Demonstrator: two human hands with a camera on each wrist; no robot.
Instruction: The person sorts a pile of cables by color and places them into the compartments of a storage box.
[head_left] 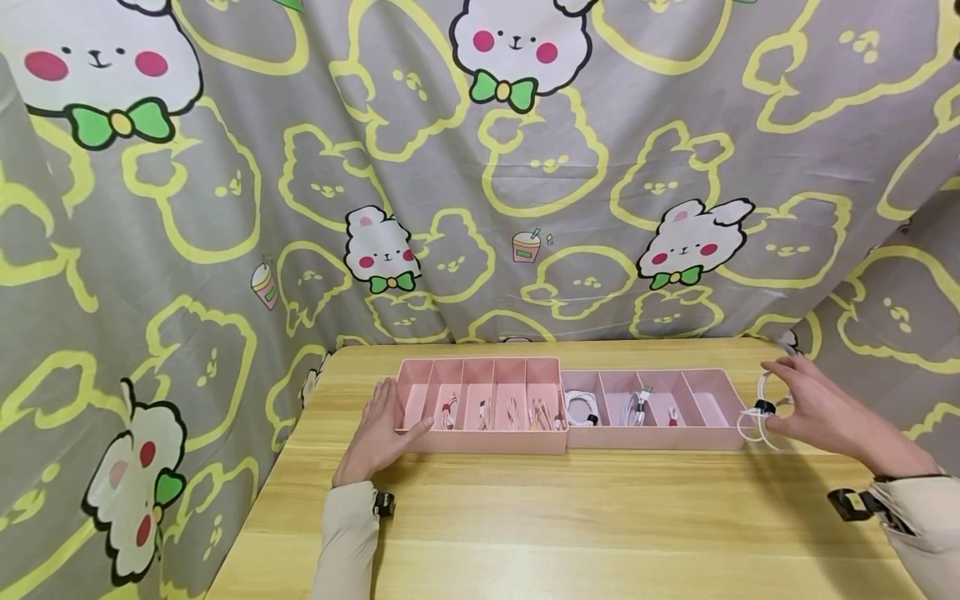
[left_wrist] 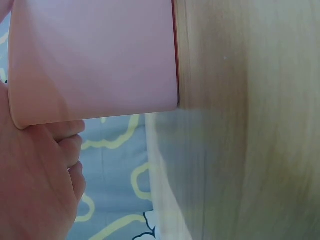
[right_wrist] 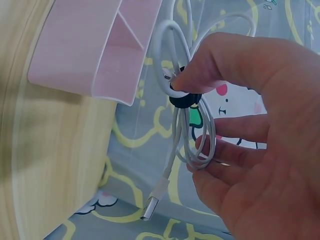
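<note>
A coiled white USB cable, bound by a black strap, is pinched between the thumb and fingers of my right hand. Its metal plug dangles below the coil. This hand is beside the right end of the pale pink divided box. My left hand holds the left front corner of the salmon-pink divided box, thumb along the front rim, other fingers at the end wall. In the left wrist view, the box wall fills the upper left, with curled fingers beyond it.
Both boxes stand end to end on a wooden table. Several compartments hold small cable bundles, among them a white coil and a white cable with a plug. A patterned grey curtain hangs behind the table and along its sides.
</note>
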